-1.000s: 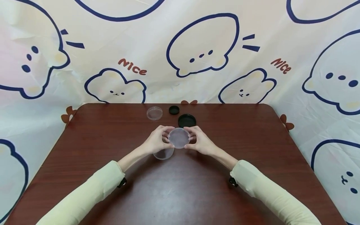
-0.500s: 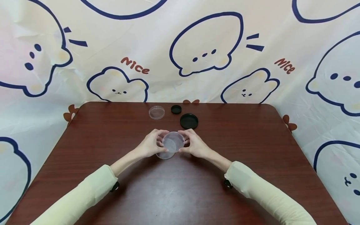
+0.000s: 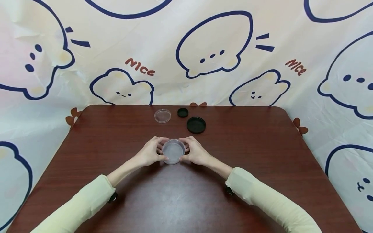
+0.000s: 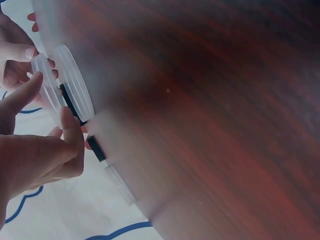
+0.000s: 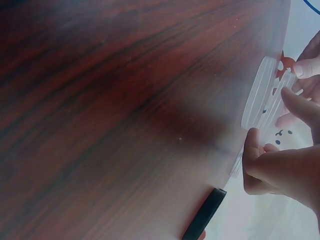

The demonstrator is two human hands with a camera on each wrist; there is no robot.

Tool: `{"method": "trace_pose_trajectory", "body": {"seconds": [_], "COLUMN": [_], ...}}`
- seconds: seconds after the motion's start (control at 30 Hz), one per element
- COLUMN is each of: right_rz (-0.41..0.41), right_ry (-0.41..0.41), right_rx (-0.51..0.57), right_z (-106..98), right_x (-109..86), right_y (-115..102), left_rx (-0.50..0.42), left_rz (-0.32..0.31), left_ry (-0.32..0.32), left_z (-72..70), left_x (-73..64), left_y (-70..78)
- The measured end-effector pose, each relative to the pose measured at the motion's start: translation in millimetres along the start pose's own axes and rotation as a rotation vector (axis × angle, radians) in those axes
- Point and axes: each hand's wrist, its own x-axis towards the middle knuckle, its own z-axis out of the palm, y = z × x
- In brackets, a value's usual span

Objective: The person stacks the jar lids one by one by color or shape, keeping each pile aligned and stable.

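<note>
A clear round petri dish lid [image 3: 173,149] is gripped at its rim from both sides. My left hand [image 3: 150,152] pinches the left side between thumb and fingers, and my right hand [image 3: 197,152] does the same on the right. Just under it the clear petri dish base [image 4: 75,82] stands flat on the table, as the left wrist view shows. A narrow gap parts lid and base there, and the right wrist view also shows the base [image 5: 258,92] close below. From the head view the lid covers most of the base.
Toward the back of the brown table [image 3: 256,145] lie another clear round dish [image 3: 162,116], a small black round lid-like piece [image 3: 182,112] and a larger black round dish [image 3: 196,125]. A printed cloth [image 3: 169,87] hangs behind the far edge.
Both hands have carried the clear lid left and toward the person, from beside the base to right over it. The dishes at the back stay in place.
</note>
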Motion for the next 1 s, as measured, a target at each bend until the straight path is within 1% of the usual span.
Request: {"method": "trace_pose_trajectory", "body": {"seconds": [0.2, 0.43, 0.6, 0.8, 1.0], "right_rz": [0.002, -0.006, -0.013, -0.015, -0.018], "right_ry": [-0.014, -0.014, -0.022, -0.035, -0.034], "right_rx": [-0.017, -0.05, -0.053, -0.048, -0.049], "right_z": [2.4, 6.5, 7.9, 7.9, 9.0], "right_x": [-0.7, -1.0, 0.6, 0.7, 0.1], "right_y": [-2.3, -0.9, 0.6, -0.5, -0.7], "left_rx": [0.024, 0.027, 0.032, 0.028, 0.03], "left_rz": [-0.003, -0.007, -0.005, 0.001, -0.007], "left_ry": [-0.004, -0.001, 0.008, 0.002, 0.008], "left_z": [0.8, 1.3, 0.9, 1.8, 3.0], "left_x": [-1.3, -3.0, -4.4, -5.5, -6.0], "left_y": [-2.6, -4.9, -6.1, -8.2, -8.6]}}
